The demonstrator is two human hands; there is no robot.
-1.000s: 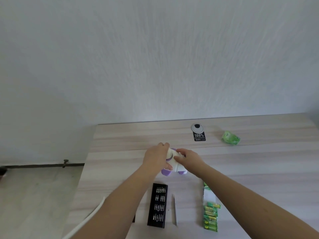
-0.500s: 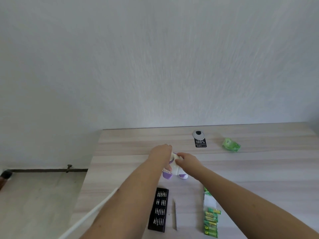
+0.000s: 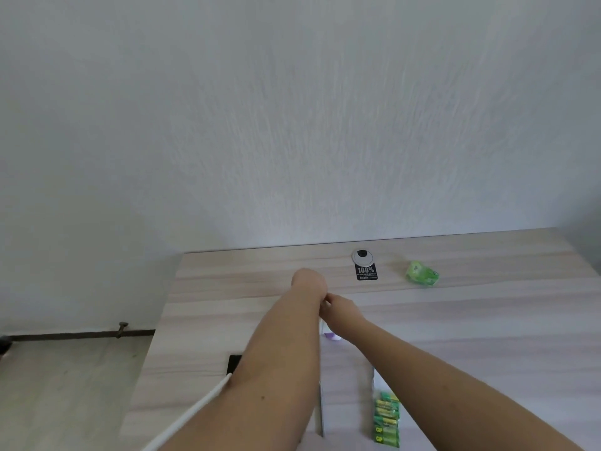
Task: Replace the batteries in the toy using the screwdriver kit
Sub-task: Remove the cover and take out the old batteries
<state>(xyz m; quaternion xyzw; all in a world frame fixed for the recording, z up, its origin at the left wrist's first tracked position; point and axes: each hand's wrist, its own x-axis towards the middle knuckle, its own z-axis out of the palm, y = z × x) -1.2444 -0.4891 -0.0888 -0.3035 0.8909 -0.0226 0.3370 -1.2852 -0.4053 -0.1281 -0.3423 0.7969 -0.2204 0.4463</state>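
The white toy with purple feet stands on the wooden table, almost wholly hidden behind my left forearm. My left hand curls over the toy's top, its fingers out of sight. My right hand grips the toy's side with bent fingers, touching my left wrist. The thin screwdriver lies near the front edge. Only a black corner of the screwdriver kit shows beside my left arm. Green batteries lie in a row to the right of the screwdriver.
A crumpled green wrapper and a round grey cable grommet with a black label sit near the table's far edge by the wall. A white cable runs under my left arm. The table's left edge drops to the floor.
The view has tilted up and my left forearm has risen, now covering the toy and most of the kit. Both hands stay on the toy.
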